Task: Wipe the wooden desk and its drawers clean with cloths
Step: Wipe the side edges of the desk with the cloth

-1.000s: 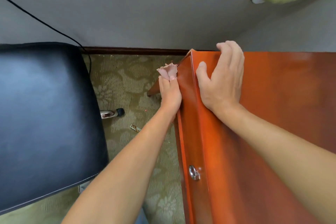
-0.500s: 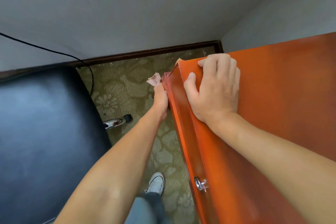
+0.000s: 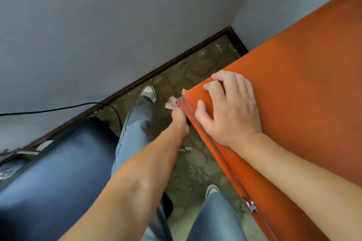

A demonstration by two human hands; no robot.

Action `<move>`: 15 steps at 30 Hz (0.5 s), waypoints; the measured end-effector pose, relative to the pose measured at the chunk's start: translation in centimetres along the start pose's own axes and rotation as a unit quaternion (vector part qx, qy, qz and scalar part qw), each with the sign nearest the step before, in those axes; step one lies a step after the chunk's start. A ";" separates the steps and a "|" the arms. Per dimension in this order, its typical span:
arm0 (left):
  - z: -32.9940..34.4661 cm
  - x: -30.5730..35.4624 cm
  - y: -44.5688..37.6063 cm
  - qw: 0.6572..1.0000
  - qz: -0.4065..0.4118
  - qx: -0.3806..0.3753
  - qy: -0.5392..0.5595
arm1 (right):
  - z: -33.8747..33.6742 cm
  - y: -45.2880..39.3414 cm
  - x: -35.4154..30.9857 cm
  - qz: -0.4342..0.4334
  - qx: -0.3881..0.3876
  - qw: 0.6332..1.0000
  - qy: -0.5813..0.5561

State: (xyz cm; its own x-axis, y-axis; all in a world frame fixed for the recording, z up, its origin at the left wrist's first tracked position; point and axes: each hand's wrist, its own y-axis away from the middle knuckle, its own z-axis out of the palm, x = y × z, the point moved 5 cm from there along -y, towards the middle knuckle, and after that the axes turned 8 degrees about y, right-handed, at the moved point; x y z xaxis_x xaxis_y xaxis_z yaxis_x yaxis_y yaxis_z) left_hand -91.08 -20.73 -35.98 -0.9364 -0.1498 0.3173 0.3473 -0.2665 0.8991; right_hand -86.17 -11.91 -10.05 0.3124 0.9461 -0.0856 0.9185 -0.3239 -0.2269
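Grey wall (image 3: 117,25) fills the upper left of the frame. Orange wooden desk (image 3: 303,94) takes the right side, its top running from upper right to lower right; a metal drawer handle (image 3: 249,204) sits on its front face at lower right, drawer closed, contents not visible. Black chair seat (image 3: 54,172) fills the lower left, close beside your left forearm. Patterned carpet (image 3: 195,168) shows in the gap between chair and desk, with your jeans and two sneakers on it.

Your right hand (image 3: 229,111) lies on the desk's near corner, fingers bent over the top, thumb at the front edge, holding nothing else. Your left hand (image 3: 179,118) presses against the desk's front edge just below that corner, fingers curled round a small pink cloth (image 3: 170,102); the cloth sticks out past the fingertips, touching the corner at centre frame.
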 end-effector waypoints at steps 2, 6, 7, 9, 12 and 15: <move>-0.2 -0.3 -0.9 0.999 -0.025 -0.004 -0.023 | -0.1 -0.1 0.0 0.005 0.008 1.000 -0.002; -3.4 -4.0 -9.3 0.993 -0.107 -0.023 -0.051 | -0.1 0.5 -0.2 0.007 0.036 0.999 -0.002; -4.0 -4.0 -10.4 0.991 -0.112 -0.021 -0.073 | 0.0 0.5 -0.2 0.006 0.036 0.999 -0.004; -3.6 -2.3 -9.4 0.986 -0.113 -0.045 -0.111 | -0.2 0.9 -0.2 0.018 0.042 0.999 0.001; -2.7 -0.1 -7.9 0.985 -0.111 -0.070 -0.109 | 0.2 1.6 -0.5 0.049 0.054 0.997 0.015; -2.8 0.2 -6.1 0.977 -0.163 -0.134 -0.035 | 0.3 2.6 -1.5 0.102 0.053 0.993 0.041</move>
State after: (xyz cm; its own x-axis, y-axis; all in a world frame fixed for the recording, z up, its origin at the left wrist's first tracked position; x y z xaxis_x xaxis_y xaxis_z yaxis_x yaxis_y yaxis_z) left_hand -93.20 -21.76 -42.23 -0.9973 0.0474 0.0555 0.0219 -0.5299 0.8478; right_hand -84.36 -14.20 -10.75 0.5117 0.8570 -0.0614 0.8048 -0.5031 -0.3150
